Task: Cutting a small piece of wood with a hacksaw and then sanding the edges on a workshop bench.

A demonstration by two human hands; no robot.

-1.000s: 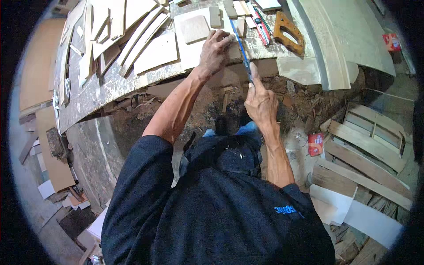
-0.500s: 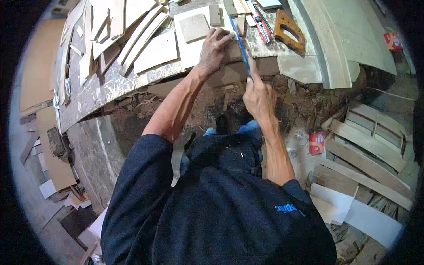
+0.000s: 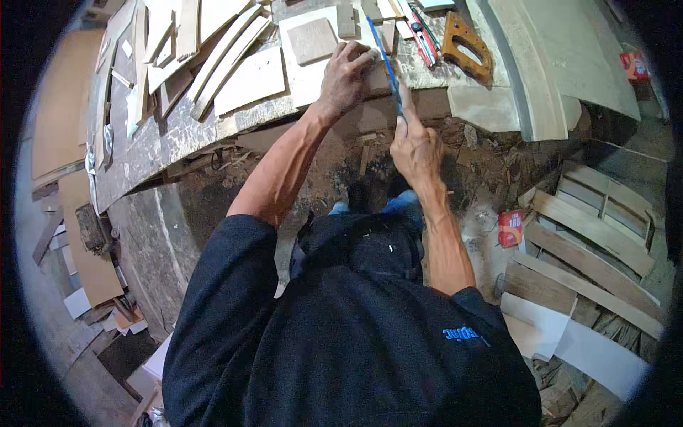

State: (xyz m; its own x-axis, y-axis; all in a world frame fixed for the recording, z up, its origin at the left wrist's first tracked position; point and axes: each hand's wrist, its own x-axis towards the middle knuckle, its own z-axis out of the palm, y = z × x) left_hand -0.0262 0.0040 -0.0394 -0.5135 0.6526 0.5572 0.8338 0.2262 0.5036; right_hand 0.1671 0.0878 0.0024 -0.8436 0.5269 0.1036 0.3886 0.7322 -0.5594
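Note:
My left hand [image 3: 343, 78] is near the bench edge, fingers curled, fingertips beside a long thin blue blade tool [image 3: 385, 57]; what they press or hold is too small to make out. My right hand [image 3: 418, 149] grips that tool's near end, index finger stretched along it. Just beyond my left hand lie a square tan block [image 3: 311, 39] on a white board and a small grey block [image 3: 346, 21]. To the right are a red cutter [image 3: 425, 46] and a handsaw with a wooden handle [image 3: 466, 50].
Cut boards and curved strips [image 3: 228, 53] cover the left of the worn bench [image 3: 163, 164]. Long curved panels [image 3: 541, 99] lie at its right. Below right are slatted wooden frames [image 3: 590, 235], white boards [image 3: 597, 356] and a red packet [image 3: 510, 229]; left, leaning sheets and offcuts [image 3: 92, 249].
My right hand and the blue tool have moved slightly forward, away from me, over the last second. My left hand has shifted a little the same way, fingers still curled beside the blade.

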